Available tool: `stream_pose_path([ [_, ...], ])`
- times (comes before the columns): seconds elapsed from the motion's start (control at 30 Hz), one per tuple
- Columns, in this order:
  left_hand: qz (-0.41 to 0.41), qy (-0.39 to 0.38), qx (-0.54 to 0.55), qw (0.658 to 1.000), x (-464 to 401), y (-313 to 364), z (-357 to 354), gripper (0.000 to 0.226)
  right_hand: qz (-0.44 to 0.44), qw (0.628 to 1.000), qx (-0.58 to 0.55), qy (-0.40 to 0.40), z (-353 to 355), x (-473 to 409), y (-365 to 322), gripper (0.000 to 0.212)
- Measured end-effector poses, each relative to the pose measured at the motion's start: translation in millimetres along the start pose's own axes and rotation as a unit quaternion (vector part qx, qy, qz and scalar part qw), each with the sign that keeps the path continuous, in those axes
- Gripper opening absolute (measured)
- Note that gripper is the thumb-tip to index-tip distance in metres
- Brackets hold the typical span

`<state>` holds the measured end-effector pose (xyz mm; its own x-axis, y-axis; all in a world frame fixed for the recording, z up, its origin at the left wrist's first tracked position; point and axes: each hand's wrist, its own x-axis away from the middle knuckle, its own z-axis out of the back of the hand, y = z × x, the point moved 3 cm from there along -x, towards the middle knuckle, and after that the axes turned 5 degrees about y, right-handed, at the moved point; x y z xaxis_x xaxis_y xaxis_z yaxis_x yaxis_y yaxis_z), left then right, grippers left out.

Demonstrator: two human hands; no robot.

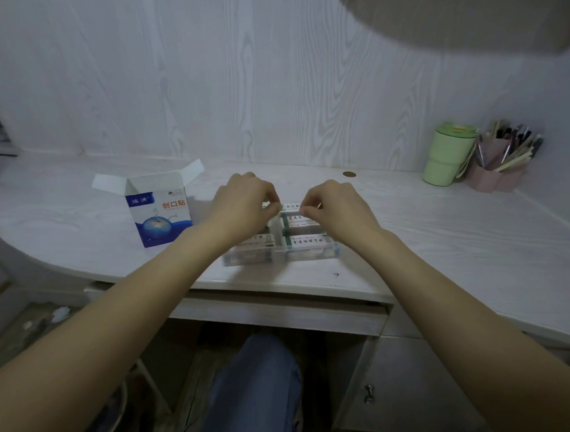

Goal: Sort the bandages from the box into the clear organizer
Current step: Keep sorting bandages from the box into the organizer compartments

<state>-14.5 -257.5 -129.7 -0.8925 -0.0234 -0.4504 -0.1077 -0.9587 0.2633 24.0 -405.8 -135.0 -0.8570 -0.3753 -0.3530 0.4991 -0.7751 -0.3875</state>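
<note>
A clear organizer (314, 254) with several compartments sits on the desk in front of me, with wrapped bandages (306, 240) lying in its cells. Over its far side, my left hand (243, 198) and my right hand (337, 205) pinch the two ends of one bandage strip (291, 206), fingers curled. To the left stands the blue and white bandage box (161, 214), upright with its top flaps open. What is inside the box is hidden.
A green lidded cup (446, 158) and a pink holder full of pens (500, 167) stand at the back right by the wall. The white desk (441, 241) curves away at the left; a drawer and my knee are below its front edge.
</note>
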Motion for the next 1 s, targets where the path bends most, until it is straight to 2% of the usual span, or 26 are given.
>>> stream_pose_path([
  [0.1, 0.023, 0.079, -0.013, 0.997, 8, -27, 25, 0.025, 0.052, 0.998, -0.044, -0.001, -7, -10, -35, 0.018],
  [0.2, 0.066, 0.125, -0.066, 0.988, 18, -68, 48, 0.045, 0.116, 0.991, -0.067, 0.006, -20, -20, -76, 0.025],
  [0.27, 0.097, 0.088, -0.104, 0.986, 23, -99, 57, 0.067, 0.164, 0.985, -0.056, 0.007, -32, -27, -100, 0.032],
  [0.37, 0.138, -0.048, -0.150, 0.978, 25, -142, 60, 0.097, 0.207, 0.978, -0.010, -0.030, -52, -38, -124, 0.042],
  [0.43, 0.141, -0.095, -0.152, 0.974, 24, -161, 59, 0.103, 0.210, 0.976, 0.020, -0.057, -63, -46, -131, 0.044],
  [0.53, 0.150, -0.092, -0.102, 0.979, 20, -175, 58, 0.097, 0.186, 0.980, 0.016, -0.069, -71, -55, -133, 0.042],
  [0.63, 0.127, -0.071, -0.050, 0.988, 22, -180, 59, 0.089, 0.160, 0.983, -0.009, -0.089, -76, -53, -131, 0.038],
  [0.77, 0.073, 0.008, 0.008, 0.997, 42, -174, 62, 0.090, 0.156, 0.985, -0.041, -0.064, -79, -43, -127, 0.030],
  [0.9, -0.034, 0.122, -0.060, 0.990, 65, -159, 63, 0.086, 0.163, 0.982, -0.091, -0.004, -71, -30, -124, 0.024],
  [1.0, -0.099, 0.154, -0.126, 0.975, 69, -151, 63, 0.087, 0.179, 0.980, -0.085, 0.022, -62, -22, -130, 0.027],
])
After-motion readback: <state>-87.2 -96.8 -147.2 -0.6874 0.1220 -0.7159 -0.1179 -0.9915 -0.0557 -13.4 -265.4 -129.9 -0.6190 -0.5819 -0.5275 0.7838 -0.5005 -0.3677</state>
